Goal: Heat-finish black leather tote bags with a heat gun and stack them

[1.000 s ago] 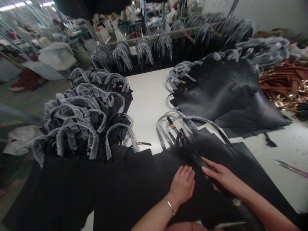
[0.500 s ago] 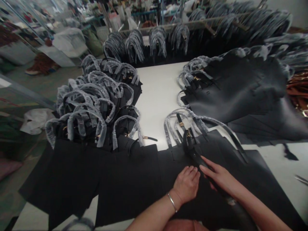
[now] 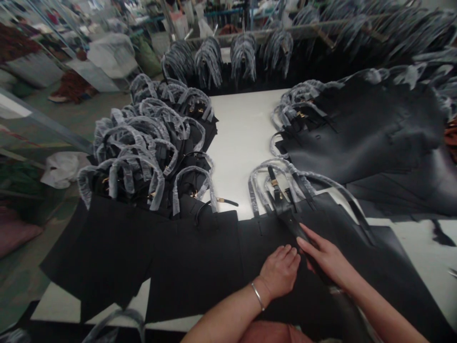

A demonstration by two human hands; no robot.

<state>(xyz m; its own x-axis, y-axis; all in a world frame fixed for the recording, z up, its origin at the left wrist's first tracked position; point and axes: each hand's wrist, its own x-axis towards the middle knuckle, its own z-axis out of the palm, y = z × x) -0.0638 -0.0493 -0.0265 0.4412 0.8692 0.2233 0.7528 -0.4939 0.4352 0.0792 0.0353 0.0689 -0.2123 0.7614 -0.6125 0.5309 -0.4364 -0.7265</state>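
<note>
My right hand [image 3: 323, 252] is closed round a long black strap [image 3: 294, 226], which slants from the metal-fitted straps down past my wrist to the lower right. Close beside it, my left hand [image 3: 281, 270], wearing a silver bangle, rests knuckles up on a black leather panel [image 3: 264, 243]. Its fingers are bent under, so whatever they may hold is hidden. Above both hands lie plastic-wrapped bag handles [image 3: 254, 190] and a short black tab with a gold-coloured fitting [image 3: 274, 182].
Black panels with wrapped handles [image 3: 137, 126] are heaped on the left. More black panels [image 3: 374, 128] lie stacked on the right of the white table [image 3: 243, 124]. Behind it, bundles of wrapped handles [image 3: 243, 57] hang from a rail. A metal post [image 3: 46, 121] stands at the left.
The whole view has shifted slightly to the right. Near the gold-fitted tab, the upper end of the strap has turned from a narrow loop into a broader, flatter shape. Both hands stay nearly in place.
</note>
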